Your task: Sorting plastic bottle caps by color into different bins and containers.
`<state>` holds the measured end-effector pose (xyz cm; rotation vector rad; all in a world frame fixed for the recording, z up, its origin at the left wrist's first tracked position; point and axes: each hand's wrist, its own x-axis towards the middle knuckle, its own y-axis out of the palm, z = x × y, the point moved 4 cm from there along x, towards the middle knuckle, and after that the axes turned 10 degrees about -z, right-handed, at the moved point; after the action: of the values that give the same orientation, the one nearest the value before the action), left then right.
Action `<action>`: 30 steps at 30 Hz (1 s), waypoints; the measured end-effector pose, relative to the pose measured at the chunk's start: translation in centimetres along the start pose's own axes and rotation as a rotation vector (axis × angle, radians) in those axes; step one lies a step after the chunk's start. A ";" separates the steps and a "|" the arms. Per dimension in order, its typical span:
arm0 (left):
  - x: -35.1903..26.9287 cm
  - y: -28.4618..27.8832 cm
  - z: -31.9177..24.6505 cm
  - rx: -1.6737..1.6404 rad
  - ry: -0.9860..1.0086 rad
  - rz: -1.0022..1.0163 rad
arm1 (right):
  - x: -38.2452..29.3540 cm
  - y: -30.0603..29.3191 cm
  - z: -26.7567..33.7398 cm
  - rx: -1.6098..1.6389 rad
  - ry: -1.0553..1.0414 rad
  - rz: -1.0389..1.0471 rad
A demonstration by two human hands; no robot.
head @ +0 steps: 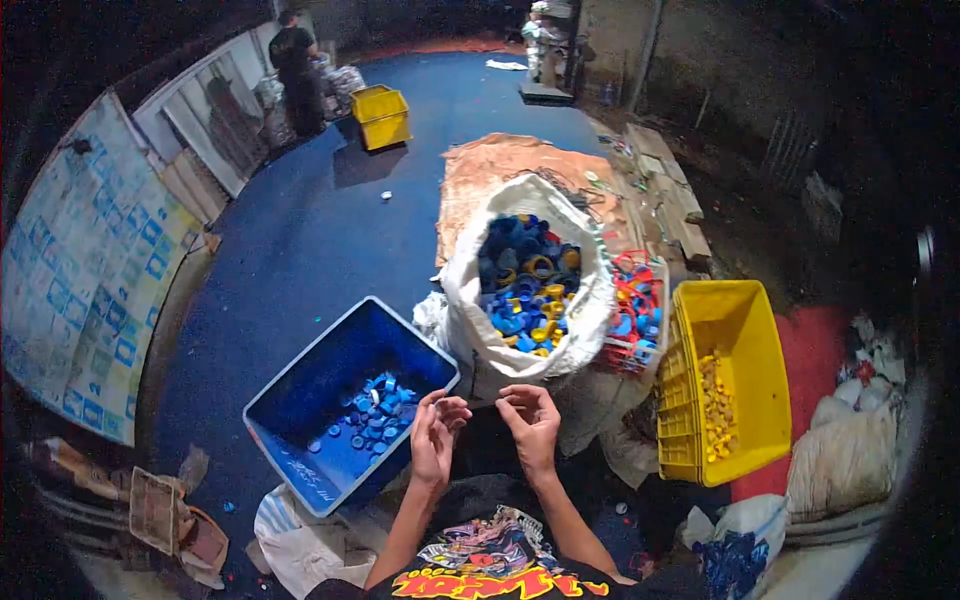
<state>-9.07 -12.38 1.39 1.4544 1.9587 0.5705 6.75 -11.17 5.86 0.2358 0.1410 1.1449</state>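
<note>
My left hand (435, 435) is raised beside the right edge of a blue plastic crate (300, 405), fingers apart, with nothing seen in it. Blue bottle caps (379, 412) lie in that crate. My right hand (531, 429) is just below the front of a white woven sack (525, 366); its thumb and forefinger are close together, and whether something small is between them cannot be told. The sack stands wide open, full of blue and yellow caps (529, 300). A yellow plastic crate (761, 390) on the right holds yellow caps (716, 409).
A red basket (626, 356) of red and blue caps touches the sack's right side. Cardboard (487, 172) and wooden boards (667, 180) lie behind. Sacks (844, 457) stand at right. Far back are a yellow crate (381, 116) and a person (294, 75) in dark clothes.
</note>
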 end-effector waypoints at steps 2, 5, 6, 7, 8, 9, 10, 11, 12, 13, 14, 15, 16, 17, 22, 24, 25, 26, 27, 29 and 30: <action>-0.9 1.8 1.3 0.003 -0.046 0.017 | 0.4 -2.3 0.4 0.012 0.003 -0.031; -2.8 4.8 2.8 -0.006 -0.093 0.045 | 0.9 -6.3 -0.2 0.036 -0.001 0.040; -2.9 5.3 3.5 -0.014 -0.105 0.075 | 1.0 -7.3 0.2 0.036 -0.003 0.031; -3.3 5.7 4.3 -0.012 -0.110 0.079 | 1.0 -8.1 0.5 0.015 0.022 0.034; -3.8 6.1 5.0 -0.012 -0.112 0.084 | 0.9 -8.9 0.7 -0.005 0.048 0.038; -4.2 6.6 5.7 -0.012 -0.115 0.089 | 0.9 -9.7 1.1 -0.008 0.047 0.033; -4.6 7.0 6.3 -0.011 -0.121 0.082 | 0.8 -10.3 1.5 0.026 0.036 0.026; -5.1 7.4 6.8 -0.011 -0.124 0.082 | 0.8 -10.9 1.8 0.060 0.025 0.021; -5.5 7.6 7.2 -0.002 -0.129 0.055 | 0.7 -11.7 1.8 0.059 0.028 0.021; -5.9 7.7 7.6 0.007 -0.134 0.028 | 0.6 -12.4 1.6 0.041 0.063 0.032; -6.1 7.7 8.1 0.009 -0.135 0.024 | 0.6 -13.0 1.4 0.023 0.099 0.044; -6.2 7.6 8.8 0.013 -0.137 0.025 | 0.7 -13.6 1.3 0.024 0.104 0.045; -6.6 7.4 9.2 0.019 -0.144 0.028 | 0.6 -14.2 1.2 0.018 0.121 0.042; -7.0 7.2 9.6 0.024 -0.150 0.024 | 0.5 -14.7 1.0 0.013 0.138 0.040; -7.4 6.5 10.4 0.095 -0.150 -0.002 | 0.7 -15.8 -0.2 0.001 0.150 0.034; -7.2 6.5 10.4 0.114 -0.160 -0.029 | 1.2 -15.9 -0.5 -0.007 0.164 0.025; -6.9 6.5 10.4 0.131 -0.168 -0.057 | 1.5 -15.7 -0.6 -0.013 0.167 0.033; -6.4 6.5 10.4 0.132 -0.169 -0.056 | 2.0 -15.4 -0.6 -0.019 0.169 0.041; -5.8 6.5 10.4 0.138 -0.167 -0.052 | 2.5 -15.2 -0.6 -0.019 0.168 0.039; -4.5 6.9 10.5 0.140 -0.167 -0.049 | 3.5 -14.6 -0.9 -0.012 0.227 0.063; -3.7 7.2 10.4 0.145 -0.155 -0.046 | 4.1 -14.3 -1.0 -0.015 0.229 0.060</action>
<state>3.91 -14.06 -0.38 1.4897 1.9382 0.2905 20.88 -12.89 1.22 0.0955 0.3289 1.2305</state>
